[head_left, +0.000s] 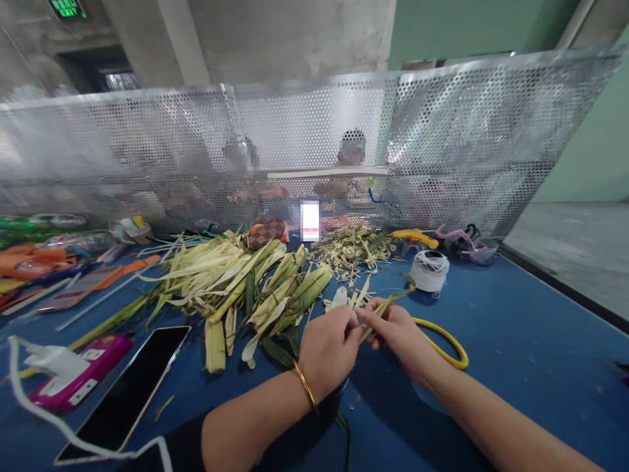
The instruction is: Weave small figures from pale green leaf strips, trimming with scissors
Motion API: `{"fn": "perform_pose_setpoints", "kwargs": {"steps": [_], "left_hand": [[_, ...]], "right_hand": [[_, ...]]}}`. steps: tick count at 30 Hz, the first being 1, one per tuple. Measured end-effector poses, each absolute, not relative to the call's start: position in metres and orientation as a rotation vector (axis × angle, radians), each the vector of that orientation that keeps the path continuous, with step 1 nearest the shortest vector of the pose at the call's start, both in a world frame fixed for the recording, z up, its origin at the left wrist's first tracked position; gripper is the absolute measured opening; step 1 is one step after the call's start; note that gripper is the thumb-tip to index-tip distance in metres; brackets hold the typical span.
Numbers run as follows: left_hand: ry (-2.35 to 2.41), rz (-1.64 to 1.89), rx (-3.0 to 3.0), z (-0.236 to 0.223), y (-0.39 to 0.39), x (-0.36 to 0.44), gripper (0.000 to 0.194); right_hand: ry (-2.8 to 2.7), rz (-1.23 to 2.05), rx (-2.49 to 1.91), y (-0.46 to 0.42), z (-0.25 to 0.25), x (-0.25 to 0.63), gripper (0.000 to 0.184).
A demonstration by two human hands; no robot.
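Near the middle of the blue table, my left hand (328,347), with a gold bangle at the wrist, is closed on the lower end of a greenish corn husk strip (390,300). The fingers of my right hand (397,331) pinch the same strip a little farther up, and its tip points toward a spool of white string (429,271). Behind my left hand lies a big heap of corn husks (221,269), pale green and yellow. A yellow ring (459,357) sits flat beside my right wrist. My left fingertips are partly hidden.
Torn husk scraps (356,252) are piled behind my hands. At left lie a black-screened phone (132,387) and a magenta power strip (105,360) with a white cable. A yellow glue gun (415,237) lies at the back right. Perforated metal panels (314,124) close off the far edge; people sit beyond.
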State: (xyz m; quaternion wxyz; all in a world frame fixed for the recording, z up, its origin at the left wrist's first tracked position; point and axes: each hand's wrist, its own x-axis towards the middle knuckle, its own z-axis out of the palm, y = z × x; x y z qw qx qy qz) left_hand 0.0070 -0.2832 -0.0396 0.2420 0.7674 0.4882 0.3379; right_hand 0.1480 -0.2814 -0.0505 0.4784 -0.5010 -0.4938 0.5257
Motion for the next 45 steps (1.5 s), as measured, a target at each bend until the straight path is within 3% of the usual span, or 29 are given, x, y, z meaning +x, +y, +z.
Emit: {"fn": "perform_pose_setpoints", "kwargs": {"steps": [6, 11, 15, 27, 30, 35, 41, 44, 45], "left_hand": [[1.329, 0.977, 1.798, -0.042, -0.272, 0.006, 0.014], [1.094, 0.814, 1.352, -0.039, -0.266, 0.004, 0.017], [1.023, 0.76, 1.304, -0.036, -0.271, 0.005, 0.025], [1.047, 0.652, 1.224, -0.038, -0.275, 0.006, 0.018], [1.035, 0.634, 1.264, -0.039, -0.275, 0.006, 0.012], [1.025, 0.643, 1.365, -0.041, -0.271, 0.006, 0.022], [1.135, 0.659, 1.322, -0.04, -0.262, 0.001, 0.018], [1.19, 0.712, 1.285, -0.039, -0.255, -0.002, 0.016], [1.211, 0.729, 1.272, -0.038, -0.253, -0.004, 0.017]], "right_hand": [[-1.122, 1.195, -1.146, -0.279, -0.05, 0.151, 0.035], [-1.046, 1.207, -1.176, -0.275, -0.051, 0.156, 0.03], [-1.078, 1.26, -1.188, -0.278, -0.053, 0.153, 0.031], [-0.837, 1.248, -1.11, -0.265, -0.044, 0.172, 0.037], [-0.902, 1.248, -1.136, -0.265, -0.042, 0.177, 0.039], [-0.948, 1.153, -1.254, -0.26, -0.05, 0.179, 0.041], [-1.224, 1.082, -1.448, -0.253, -0.043, 0.199, 0.023], [-1.459, 0.908, -1.638, -0.264, -0.033, 0.22, 0.014], [-1.707, 0.671, -1.861, -0.269, -0.031, 0.225, 0.019]]}}
